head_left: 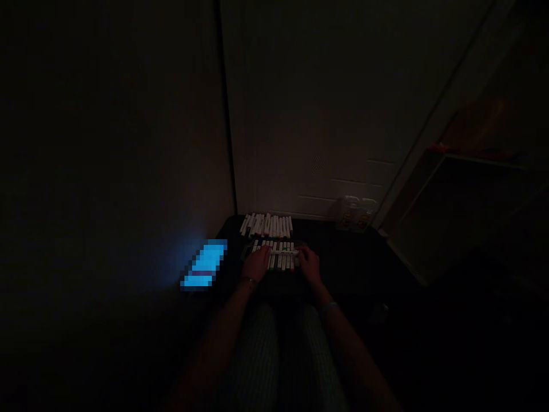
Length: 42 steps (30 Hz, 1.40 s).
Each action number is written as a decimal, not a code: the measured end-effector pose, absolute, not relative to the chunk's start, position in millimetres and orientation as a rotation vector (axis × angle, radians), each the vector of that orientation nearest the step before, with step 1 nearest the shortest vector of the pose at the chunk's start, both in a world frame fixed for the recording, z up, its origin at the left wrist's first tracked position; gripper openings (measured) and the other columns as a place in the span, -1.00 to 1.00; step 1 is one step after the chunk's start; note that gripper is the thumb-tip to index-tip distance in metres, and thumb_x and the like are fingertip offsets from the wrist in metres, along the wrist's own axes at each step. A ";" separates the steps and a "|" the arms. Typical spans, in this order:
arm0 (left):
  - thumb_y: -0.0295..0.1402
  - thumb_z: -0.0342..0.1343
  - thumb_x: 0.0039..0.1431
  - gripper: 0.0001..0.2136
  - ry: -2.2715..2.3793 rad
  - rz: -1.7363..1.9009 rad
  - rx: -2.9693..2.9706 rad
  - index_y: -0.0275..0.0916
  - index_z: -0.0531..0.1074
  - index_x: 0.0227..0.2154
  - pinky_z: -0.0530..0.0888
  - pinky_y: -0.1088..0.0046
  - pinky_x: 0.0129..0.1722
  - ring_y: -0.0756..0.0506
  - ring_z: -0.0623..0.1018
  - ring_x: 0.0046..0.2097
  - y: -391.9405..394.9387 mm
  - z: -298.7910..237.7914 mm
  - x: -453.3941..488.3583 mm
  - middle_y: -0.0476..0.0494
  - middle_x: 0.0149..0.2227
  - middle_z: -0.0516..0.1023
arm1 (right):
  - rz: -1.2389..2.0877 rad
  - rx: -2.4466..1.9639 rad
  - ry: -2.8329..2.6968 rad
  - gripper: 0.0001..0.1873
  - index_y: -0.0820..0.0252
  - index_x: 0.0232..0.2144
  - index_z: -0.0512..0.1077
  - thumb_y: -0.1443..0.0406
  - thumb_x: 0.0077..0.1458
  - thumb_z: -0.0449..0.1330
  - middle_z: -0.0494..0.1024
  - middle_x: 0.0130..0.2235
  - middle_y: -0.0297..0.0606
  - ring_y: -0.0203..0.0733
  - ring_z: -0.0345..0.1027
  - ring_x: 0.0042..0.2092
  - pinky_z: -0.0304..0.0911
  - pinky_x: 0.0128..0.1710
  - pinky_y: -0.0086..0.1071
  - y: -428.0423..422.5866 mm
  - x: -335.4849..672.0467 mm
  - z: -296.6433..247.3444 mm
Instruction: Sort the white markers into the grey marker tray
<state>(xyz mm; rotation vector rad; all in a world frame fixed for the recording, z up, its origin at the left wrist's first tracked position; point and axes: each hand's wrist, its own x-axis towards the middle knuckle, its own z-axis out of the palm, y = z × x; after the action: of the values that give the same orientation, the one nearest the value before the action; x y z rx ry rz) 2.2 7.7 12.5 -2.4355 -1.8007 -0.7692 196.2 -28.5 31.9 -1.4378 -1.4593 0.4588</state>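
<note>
Hazards, left to right: glowing screen (205, 264), could dazzle you against the dark; near row of markers (280, 262), could fan out if you press sideways; crosswise marker (283, 252), atop that row between your hands, could skid if you push it unevenly.
Pose, left to right: your left hand (256, 263), back uppermost, fingers at the marker's left end (far row of markers (266, 225) lying beyond); your right hand (309, 263), angled inward at its right end. Clamped or merely resting: in this gloom, you cannot tell.
</note>
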 end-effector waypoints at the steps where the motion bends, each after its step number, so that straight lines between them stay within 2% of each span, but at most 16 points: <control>1: -0.25 -0.34 0.24 -0.67 -1.801 -0.770 -2.429 -0.22 0.26 -0.13 0.31 0.47 -0.17 -0.05 0.46 -0.17 8.1 12.0 2.3 -0.16 -0.22 0.48 | 0.458 -1.434 -1.458 -0.75 0.08 -0.31 0.43 0.27 0.01 -0.02 0.49 -0.30 -0.37 -0.25 0.32 -0.23 0.17 -0.21 -0.42 -28.1 196.5 31.5; 24: -0.25 -0.34 0.24 -0.68 -1.856 -0.742 -2.427 -0.23 0.26 -0.14 0.31 0.49 -0.21 -0.03 0.47 -0.20 4.2 19.5 3.8 -0.15 -0.22 0.48 | 0.511 -1.387 -1.423 -0.74 0.13 -0.30 0.42 0.24 -0.01 0.00 0.50 -0.34 -0.36 -0.27 0.33 -0.29 0.19 -0.27 -0.44 -23.7 197.9 25.8; 42: -0.23 -0.36 0.24 -0.67 -1.788 -0.773 -2.424 -0.22 0.26 -0.15 0.32 0.49 -0.24 -0.04 0.47 -0.22 9.4 10.9 1.5 -0.14 -0.24 0.49 | 0.439 -1.405 -1.457 -0.73 0.10 -0.29 0.42 0.31 0.02 -0.05 0.49 -0.29 -0.36 -0.26 0.32 -0.23 0.18 -0.22 -0.43 -24.6 198.6 25.3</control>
<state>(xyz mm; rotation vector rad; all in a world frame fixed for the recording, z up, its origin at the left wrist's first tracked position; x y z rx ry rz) 1.5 9.4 10.9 -2.4242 -1.7878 -0.7734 198.6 -24.6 25.3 -1.4049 -1.4566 0.4388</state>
